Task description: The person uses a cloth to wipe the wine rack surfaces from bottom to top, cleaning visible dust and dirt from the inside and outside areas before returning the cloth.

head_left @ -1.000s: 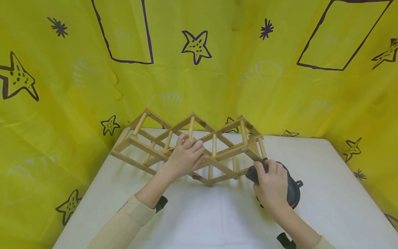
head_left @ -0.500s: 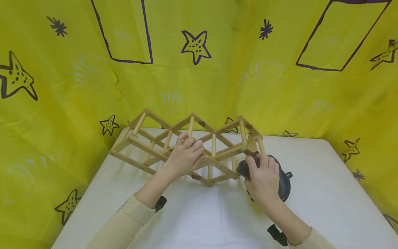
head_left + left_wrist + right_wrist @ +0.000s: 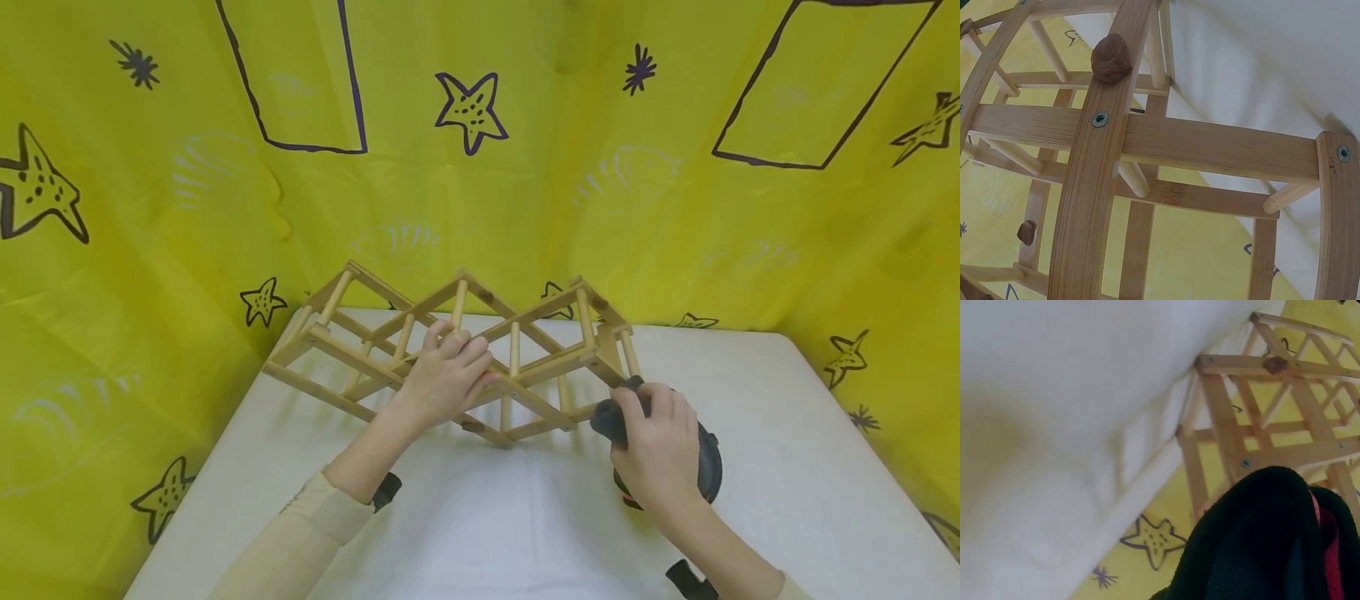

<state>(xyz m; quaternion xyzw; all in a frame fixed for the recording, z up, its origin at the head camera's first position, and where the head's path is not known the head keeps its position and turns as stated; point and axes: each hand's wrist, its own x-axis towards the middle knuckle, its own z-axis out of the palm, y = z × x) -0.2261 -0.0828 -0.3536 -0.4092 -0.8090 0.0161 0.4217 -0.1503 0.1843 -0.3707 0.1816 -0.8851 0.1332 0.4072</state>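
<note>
A folding wooden lattice rack (image 3: pixel 337 346), made of crossed slats joined by round dowels, stands spread out on the white table. My left hand (image 3: pixel 446 379) grips it near the middle, fingers curled over a slat. By its right end my right hand (image 3: pixel 660 450) holds a dark, soft-looking item (image 3: pixel 708 467) with a rounded end and some red on its edge. Close up in the right wrist view, the dark item (image 3: pixel 1254 544) shows a red inner strip and overlaps the rack's corner; its exact kind I cannot tell. My left hand is out of its own wrist view.
Brown lumps (image 3: pixel 1110 58) sit on some slats. The white table (image 3: pixel 765 433) meets a yellow curtain (image 3: pixel 525 200) with star drawings just behind the rack. Black wrist devices (image 3: pixel 386 492) hang below both forearms.
My right hand and the dark item moved left against the rack's right end, then back right; the item's small loop has turned mostly out of sight. The left hand and rack stayed put.
</note>
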